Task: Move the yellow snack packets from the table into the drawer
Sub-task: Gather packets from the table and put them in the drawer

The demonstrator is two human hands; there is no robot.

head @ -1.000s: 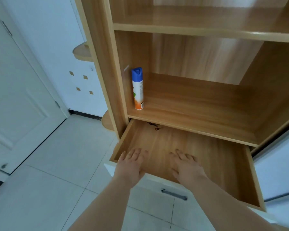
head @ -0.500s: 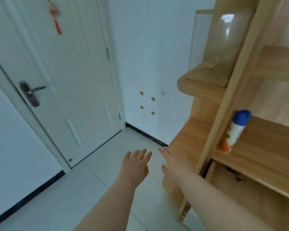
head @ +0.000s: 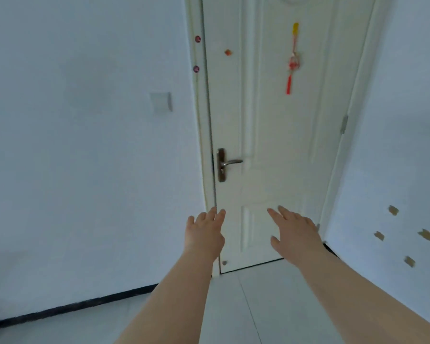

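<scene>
Neither the yellow snack packets, the table nor the drawer is in view. My left hand (head: pixel 205 233) is stretched out in front of me, palm down, fingers apart, holding nothing. My right hand (head: pixel 293 232) is held out beside it, also open with nothing in it. Both hands hover in the air in front of a white door.
A shut white door (head: pixel 271 135) with a metal lever handle (head: pixel 227 163) stands straight ahead; a red tassel ornament (head: pixel 293 60) hangs on it. White walls flank it, with a light switch (head: pixel 161 102) on the left. Pale tiled floor (head: pixel 233 306) lies below.
My view has swung left, away from the wooden cabinet and its open drawer, past the wall corner to face the door. Both hands left the drawer and stay open in front of me.
</scene>
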